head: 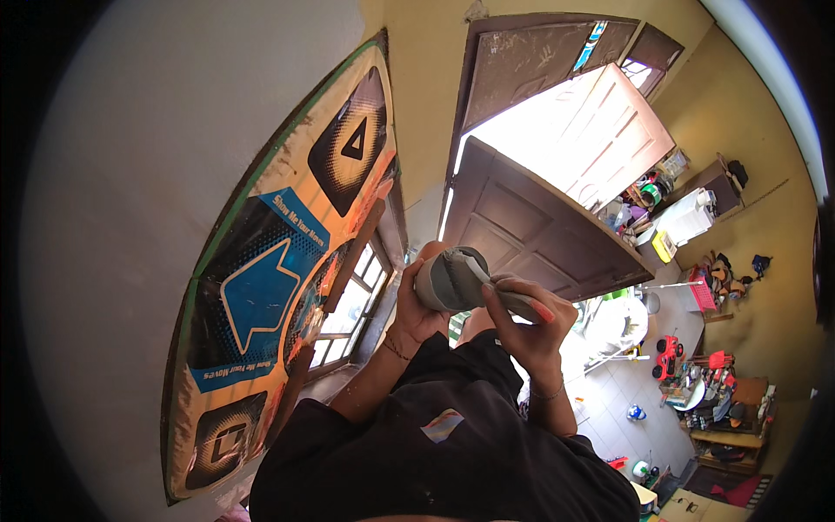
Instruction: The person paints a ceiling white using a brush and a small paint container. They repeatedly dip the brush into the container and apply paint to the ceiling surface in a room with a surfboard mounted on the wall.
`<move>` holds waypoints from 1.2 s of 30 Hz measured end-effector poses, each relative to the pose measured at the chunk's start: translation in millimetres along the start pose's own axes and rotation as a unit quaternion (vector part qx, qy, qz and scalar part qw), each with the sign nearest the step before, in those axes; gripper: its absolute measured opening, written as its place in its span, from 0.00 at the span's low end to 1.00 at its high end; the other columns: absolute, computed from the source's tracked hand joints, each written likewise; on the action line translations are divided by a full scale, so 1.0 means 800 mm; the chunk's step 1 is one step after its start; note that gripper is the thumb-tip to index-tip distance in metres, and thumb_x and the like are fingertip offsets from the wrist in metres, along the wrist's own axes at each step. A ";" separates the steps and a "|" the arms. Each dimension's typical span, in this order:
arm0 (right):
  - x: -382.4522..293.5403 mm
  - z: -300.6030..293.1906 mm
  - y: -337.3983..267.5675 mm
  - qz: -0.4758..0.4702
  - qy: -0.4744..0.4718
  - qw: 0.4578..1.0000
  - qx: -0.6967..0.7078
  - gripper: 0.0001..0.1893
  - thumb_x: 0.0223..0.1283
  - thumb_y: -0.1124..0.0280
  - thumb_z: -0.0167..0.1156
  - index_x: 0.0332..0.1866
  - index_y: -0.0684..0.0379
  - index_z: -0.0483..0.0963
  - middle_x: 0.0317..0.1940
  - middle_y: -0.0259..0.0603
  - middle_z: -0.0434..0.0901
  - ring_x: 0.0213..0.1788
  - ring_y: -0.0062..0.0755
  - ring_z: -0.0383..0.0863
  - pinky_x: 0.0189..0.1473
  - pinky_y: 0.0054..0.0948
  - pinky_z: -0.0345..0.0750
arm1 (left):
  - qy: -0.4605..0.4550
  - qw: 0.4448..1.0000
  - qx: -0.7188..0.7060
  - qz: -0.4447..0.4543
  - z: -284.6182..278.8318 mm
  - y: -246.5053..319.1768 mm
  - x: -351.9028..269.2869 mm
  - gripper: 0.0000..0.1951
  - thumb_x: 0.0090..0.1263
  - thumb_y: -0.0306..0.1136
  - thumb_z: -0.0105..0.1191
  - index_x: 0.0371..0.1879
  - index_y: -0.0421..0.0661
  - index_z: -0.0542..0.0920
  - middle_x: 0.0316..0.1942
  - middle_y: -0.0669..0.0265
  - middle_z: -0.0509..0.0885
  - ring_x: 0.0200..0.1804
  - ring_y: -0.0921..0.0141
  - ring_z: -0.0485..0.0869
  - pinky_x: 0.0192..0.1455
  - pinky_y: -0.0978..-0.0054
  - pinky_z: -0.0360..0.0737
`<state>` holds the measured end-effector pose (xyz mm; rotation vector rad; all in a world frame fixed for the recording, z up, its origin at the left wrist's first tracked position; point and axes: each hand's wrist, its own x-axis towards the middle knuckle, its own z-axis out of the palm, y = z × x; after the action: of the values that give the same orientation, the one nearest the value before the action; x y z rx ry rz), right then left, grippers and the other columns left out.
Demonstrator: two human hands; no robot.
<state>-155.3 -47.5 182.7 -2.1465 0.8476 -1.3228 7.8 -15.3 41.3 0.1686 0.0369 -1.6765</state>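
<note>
My left hand grips a small cylindrical container, pale outside and coated dark grey within, raised in front of my body and tilted. My right hand holds a flat paintbrush by its handle, which ends in a red tip. The brush's pale head lies at the container's mouth, against or just over the rim; I cannot tell which. Grey residue shows near the mouth. How much is inside the container is unclear.
A long curved board with printed graphics stands along the left wall, beside a barred window. A brown panelled door stands ajar ahead. To the right, a red toy truck and a pink basket are on the tiled floor.
</note>
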 end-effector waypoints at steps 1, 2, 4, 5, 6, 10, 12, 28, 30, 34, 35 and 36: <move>0.001 -0.001 0.000 -0.007 -0.005 1.000 -0.008 0.09 0.51 0.80 0.74 0.36 0.66 0.82 0.31 0.43 0.88 0.34 0.28 0.90 0.38 0.22 0.84 | -0.001 1.000 0.001 0.002 0.004 0.000 -0.001 0.30 0.76 0.54 0.41 0.69 0.46 0.68 0.64 0.56 0.76 0.65 0.59 0.77 0.61 0.55 0.81; 0.002 -0.002 0.000 -0.014 -0.011 1.000 -0.015 0.09 0.50 0.80 0.74 0.36 0.67 0.82 0.31 0.43 0.88 0.34 0.28 0.90 0.38 0.23 0.84 | -0.002 1.000 0.001 0.005 0.006 0.001 0.000 0.30 0.76 0.54 0.41 0.69 0.46 0.68 0.64 0.56 0.75 0.65 0.59 0.77 0.62 0.55 0.81; 0.002 -0.005 -0.002 -0.018 -0.020 0.999 -0.024 0.09 0.50 0.80 0.74 0.36 0.67 0.82 0.31 0.42 0.88 0.34 0.28 0.90 0.38 0.23 0.84 | -0.020 1.000 -0.016 0.013 -0.005 0.000 -0.001 0.31 0.75 0.53 0.45 0.67 0.43 0.69 0.64 0.54 0.77 0.66 0.57 0.76 0.67 0.52 0.77; 0.006 -0.006 -0.004 -0.017 -0.018 0.999 -0.028 0.09 0.51 0.80 0.74 0.36 0.67 0.81 0.31 0.42 0.88 0.33 0.28 0.90 0.38 0.22 0.84 | -0.029 0.999 -0.025 0.019 -0.009 0.001 0.000 0.31 0.74 0.53 0.47 0.67 0.41 0.70 0.64 0.54 0.77 0.67 0.56 0.76 0.69 0.51 0.75; 0.004 -0.005 -0.003 -0.014 -0.020 0.999 -0.033 0.09 0.51 0.81 0.74 0.36 0.67 0.81 0.31 0.42 0.88 0.33 0.28 0.90 0.38 0.22 0.84 | -0.065 0.997 -0.035 0.002 -0.005 0.002 -0.001 0.30 0.74 0.52 0.48 0.65 0.41 0.71 0.62 0.55 0.78 0.66 0.56 0.77 0.69 0.51 0.74; -0.002 -0.003 0.002 0.019 0.035 0.999 -0.009 0.08 0.50 0.76 0.76 0.34 0.64 0.83 0.31 0.42 0.88 0.31 0.29 0.90 0.37 0.22 0.84 | -0.018 0.998 -0.053 0.003 -0.003 0.000 0.000 0.26 0.77 0.50 0.38 0.68 0.49 0.68 0.61 0.57 0.77 0.62 0.59 0.79 0.55 0.55 0.84; -0.001 0.001 0.004 0.038 0.041 0.998 0.013 0.08 0.50 0.77 0.75 0.34 0.64 0.83 0.30 0.42 0.88 0.32 0.29 0.90 0.37 0.22 0.84 | -0.057 0.998 -0.028 0.003 -0.010 0.005 -0.002 0.28 0.75 0.53 0.44 0.65 0.45 0.71 0.59 0.56 0.80 0.60 0.59 0.81 0.56 0.54 0.85; -0.005 0.003 0.009 0.069 0.077 0.993 0.047 0.09 0.51 0.81 0.74 0.35 0.68 0.82 0.31 0.44 0.88 0.34 0.30 0.90 0.41 0.25 0.85 | -0.042 0.997 -0.063 0.010 -0.014 0.008 -0.001 0.26 0.77 0.48 0.37 0.65 0.43 0.71 0.59 0.57 0.80 0.60 0.61 0.81 0.62 0.57 0.81; -0.008 0.001 0.012 0.061 0.086 0.991 0.081 0.09 0.51 0.83 0.73 0.37 0.70 0.80 0.32 0.49 0.88 0.36 0.33 0.90 0.41 0.27 0.86 | -0.061 0.995 -0.079 0.017 -0.017 0.008 0.003 0.26 0.75 0.50 0.46 0.61 0.41 0.72 0.55 0.57 0.82 0.57 0.60 0.84 0.57 0.55 0.85; -0.010 -0.006 0.014 0.048 0.076 0.991 0.103 0.11 0.54 0.84 0.71 0.40 0.68 0.77 0.38 0.52 0.86 0.41 0.32 0.87 0.46 0.28 0.84 | 0.003 0.997 -0.075 0.022 -0.005 0.002 0.000 0.27 0.73 0.51 0.51 0.59 0.40 0.73 0.52 0.57 0.83 0.54 0.60 0.85 0.55 0.57 0.86; -0.012 -0.007 0.014 0.049 0.084 0.988 0.119 0.11 0.55 0.84 0.71 0.40 0.68 0.77 0.39 0.53 0.86 0.41 0.33 0.87 0.46 0.29 0.84 | 0.003 0.997 -0.074 0.022 -0.007 0.002 0.001 0.27 0.73 0.51 0.51 0.59 0.40 0.73 0.52 0.57 0.83 0.54 0.60 0.85 0.55 0.57 0.86; -0.013 -0.007 0.015 0.051 0.093 0.985 0.136 0.11 0.55 0.84 0.70 0.40 0.68 0.77 0.39 0.54 0.86 0.41 0.33 0.87 0.46 0.29 0.84 | 0.003 0.997 -0.072 0.022 -0.009 0.002 0.001 0.27 0.73 0.52 0.51 0.59 0.40 0.73 0.52 0.57 0.83 0.55 0.60 0.85 0.55 0.57 0.86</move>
<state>-166.5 -48.9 170.7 -1.7701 0.7844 -1.5077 9.8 -15.7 34.6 0.0650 0.1570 -1.6236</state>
